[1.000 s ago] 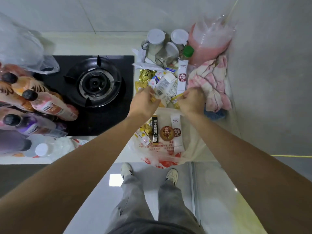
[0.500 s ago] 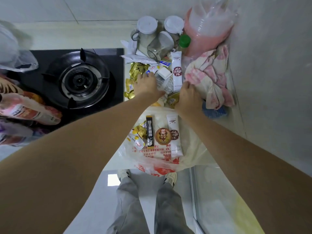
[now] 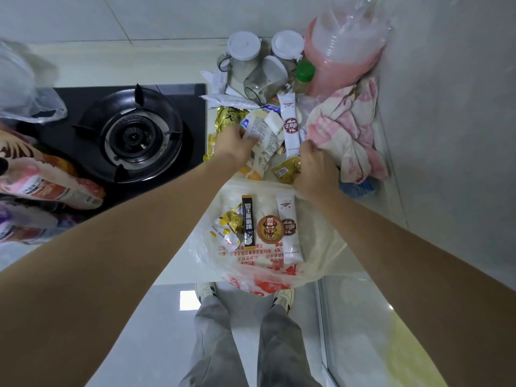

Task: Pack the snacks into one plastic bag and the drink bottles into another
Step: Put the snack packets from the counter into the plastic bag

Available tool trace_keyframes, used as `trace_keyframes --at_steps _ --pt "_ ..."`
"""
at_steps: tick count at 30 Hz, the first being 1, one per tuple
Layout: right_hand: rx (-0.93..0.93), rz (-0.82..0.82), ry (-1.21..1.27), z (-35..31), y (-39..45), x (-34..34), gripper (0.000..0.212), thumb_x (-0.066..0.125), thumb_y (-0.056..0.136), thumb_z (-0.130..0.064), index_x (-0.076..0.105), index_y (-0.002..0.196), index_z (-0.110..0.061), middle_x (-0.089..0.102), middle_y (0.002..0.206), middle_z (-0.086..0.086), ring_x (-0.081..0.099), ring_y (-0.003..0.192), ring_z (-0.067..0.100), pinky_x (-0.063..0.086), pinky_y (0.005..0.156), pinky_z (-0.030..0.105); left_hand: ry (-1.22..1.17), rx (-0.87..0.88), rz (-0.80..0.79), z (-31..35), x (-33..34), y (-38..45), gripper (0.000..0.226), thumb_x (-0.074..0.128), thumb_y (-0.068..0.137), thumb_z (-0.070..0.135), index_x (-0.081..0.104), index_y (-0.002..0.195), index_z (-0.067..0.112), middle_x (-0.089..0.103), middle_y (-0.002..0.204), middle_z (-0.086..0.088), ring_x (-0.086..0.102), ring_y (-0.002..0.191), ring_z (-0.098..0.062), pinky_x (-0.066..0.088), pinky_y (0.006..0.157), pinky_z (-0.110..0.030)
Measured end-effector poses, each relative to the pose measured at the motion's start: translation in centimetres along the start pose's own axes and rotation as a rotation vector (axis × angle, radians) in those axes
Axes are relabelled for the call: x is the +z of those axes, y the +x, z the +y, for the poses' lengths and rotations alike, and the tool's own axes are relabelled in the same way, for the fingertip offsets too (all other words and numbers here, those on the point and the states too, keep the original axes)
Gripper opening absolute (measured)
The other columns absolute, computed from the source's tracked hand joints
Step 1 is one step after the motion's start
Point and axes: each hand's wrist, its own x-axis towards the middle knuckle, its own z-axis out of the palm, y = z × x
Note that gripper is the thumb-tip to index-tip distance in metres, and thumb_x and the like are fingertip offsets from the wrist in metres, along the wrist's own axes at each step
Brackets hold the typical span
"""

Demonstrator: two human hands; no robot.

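**Both hands in the snack pile above the open bag**

From my remote seat I see the left hand [image 3: 233, 148] with its fingers curled onto a cream snack packet [image 3: 262, 141] in the loose snack pile [image 3: 259, 135] on the pale surface [image 3: 167, 65]. The right hand [image 3: 315, 166] sits at the pile's right edge, beside a white stick sachet [image 3: 290, 125] and a yellow packet [image 3: 284, 170]; its fingers are curled, but I cannot tell what they grip. Just nearer me lies the plastic bag [image 3: 315, 247] with red print, holding a black stick sachet [image 3: 248, 222], a round brown snack [image 3: 269, 229] and more small packets. The drink bottles [image 3: 47, 182] lie well apart at far left, beside the gas burner [image 3: 134, 135]. A pink-and-cream cloth [image 3: 349, 129] is bunched just right of the pile.
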Motion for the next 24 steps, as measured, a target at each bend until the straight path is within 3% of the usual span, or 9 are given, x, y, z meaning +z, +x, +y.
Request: trace_keyframes --at_steps 4,8,11,14,17,18,22,24 --pt "0.002 0.036 0.022 0.3 0.3 0.2 0.052 0.076 0.079 -0.004 0.051 0.125 0.0 0.07 0.102 0.018 0.067 0.095 0.036 0.052 0.068 0.038 -0.038 0.032 0.047 0.2 -1.3 -0.3 0.016 0.063 0.1 0.029 0.056 0.091 0.018 0.069 0.097 -0.003 0.07 0.089 -0.026 0.059 0.085 -0.047" --pt "-0.053 0.151 0.01 0.4 0.5 -0.7 0.014 0.066 0.082 0.005 0.062 0.087 -0.008 0.065 0.076 0.006 0.065 0.074 0.028 0.058 0.073 0.04 -0.156 0.053 0.114 0.2 -2.9 -0.8 0.01 0.062 0.1 0.025 0.06 0.103 0.016 0.07 0.103 0.002 0.071 0.092 -0.016 0.06 0.087 -0.044" --pt "0.02 0.15 0.16 0.7 1.0 -1.2 0.023 0.065 0.081 0.008 0.059 0.076 -0.014 0.065 0.075 0.006 0.065 0.077 0.028 0.055 0.07 0.037 -0.25 0.093 0.17 0.1 -4.1 -1.8 0.007 0.062 0.101 0.022 0.057 0.097 0.022 0.07 0.102 0.006 0.07 0.093 -0.011 0.061 0.084 -0.036" --pt "0.163 0.169 0.458 0.3 0.8 -2.0 0.024 0.07 0.079 0.006 0.063 0.082 -0.017 0.067 0.075 0.004 0.066 0.088 0.029 0.056 0.076 0.036 -0.313 0.119 0.22 0.0 -5.4 -3.3 0.013 0.063 0.1 0.023 0.053 0.092 0.021 0.067 0.093 0.006 0.068 0.087 -0.014 0.059 0.08 -0.035" --pt "0.323 0.13 0.803 -1.0 -1.4 -4.1 0.02 0.078 0.084 -0.002 0.068 0.1 -0.007 0.066 0.09 0.003 0.062 0.078 0.005 0.047 0.059 0.007 -0.401 0.077 0.201 -0.3 -6.4 -5.7 0.014 0.065 0.099 0.026 0.054 0.091 0.02 0.07 0.097 -0.008 0.071 0.094 -0.03 0.06 0.085 -0.047" --pt "0.36 0.123 0.882 -1.4 -2.6 -4.6 0.021 0.079 0.085 -0.004 0.069 0.103 -0.006 0.066 0.09 0.001 0.06 0.075 0.001 0.044 0.054 0.004 -0.415 0.061 0.186 -0.5 -6.6 -6.8 0.014 0.065 0.099 0.026 0.055 0.091 0.019 0.071 0.101 -0.012 0.07 0.096 -0.033 0.06 0.086 -0.049" --pt "0.449 0.085 1.047 -2.1 -7.9 -5.0 0.017 0.078 0.086 -0.004 0.071 0.1 -0.011 0.069 0.085 -0.005 0.065 0.075 0.003 0.046 0.053 0.007 -0.49 -0.006 0.123 -1.7 -6.5 -12.2 0.012 0.065 0.1 0.025 0.057 0.095 0.016 0.072 0.102 -0.013 0.073 0.09 -0.028 0.063 0.077 -0.045" --pt "0.478 0.062 1.067 -2.2 -10.4 -4.6 0.018 0.08 0.084 -0.005 0.073 0.098 -0.012 0.071 0.086 -0.003 0.067 0.077 0.007 0.049 0.06 0.011 -0.503 -0.04 0.1 -2.4 -6.3 -14.8 0.012 0.064 0.1 0.022 0.058 0.096 0.014 0.072 0.096 -0.009 0.073 0.082 -0.021 0.062 0.071 -0.04"
